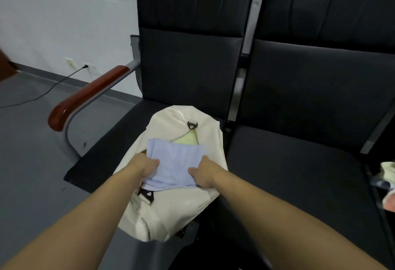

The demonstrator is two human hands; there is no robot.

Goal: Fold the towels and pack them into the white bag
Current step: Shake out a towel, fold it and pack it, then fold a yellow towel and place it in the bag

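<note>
1. The white bag lies on the seat of the left black chair, its mouth open toward the chair back.
2. A folded light blue towel sits in the bag's mouth, its near edge lying over the bag's front rim and its far part reaching inside.
3. The left hand grips the towel's left edge, fingers curled under the cloth and thumb on top.
4. The right hand grips the towel's right edge the same way, thumb pressed onto the cloth; the towel spans the gap between the two hands.
5. Beyond the hands, deeper in the bag, a pale green towel shows under the blue one.
6. A black clip sits on the bag's far rim beyond the grip; another black buckle lies just below the left hand.
7. Well to the right of the right hand, at the frame edge on the second chair, lie more towels, blurred.
8. To the left of the left hand, a red-brown armrest rises beside the seat.
</note>
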